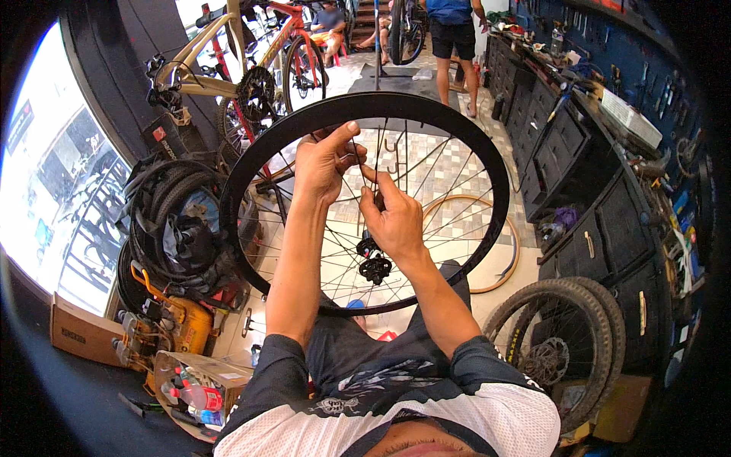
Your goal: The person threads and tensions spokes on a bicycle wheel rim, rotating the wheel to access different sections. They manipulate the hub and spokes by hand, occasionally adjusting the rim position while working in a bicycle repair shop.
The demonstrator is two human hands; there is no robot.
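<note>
A black bicycle wheel (381,105) without a tyre is in front of me over my lap, its deep rim tilted. Thin dark spokes run from the rim to the black hub (375,268) at its lower middle. My left hand (324,161) is inside the rim at the upper left, thumb stretched out and fingers curled round a spoke. Just right of it and lower, my right hand (394,217) is closed, with thumb and forefinger pinching a spoke (379,148). The fingertips of both hands nearly meet, and what lies exactly between them is partly hidden.
A tan-rimmed tyre (512,259) lies on the tiled floor. Two knobbly-tyred wheels (499,324) lean at the right by dark drawer cabinets (563,164). Bundled tyres (152,198), a yellow compressor (190,324) and a box of bottles (164,373) crowd the left. Bicycles and people are beyond.
</note>
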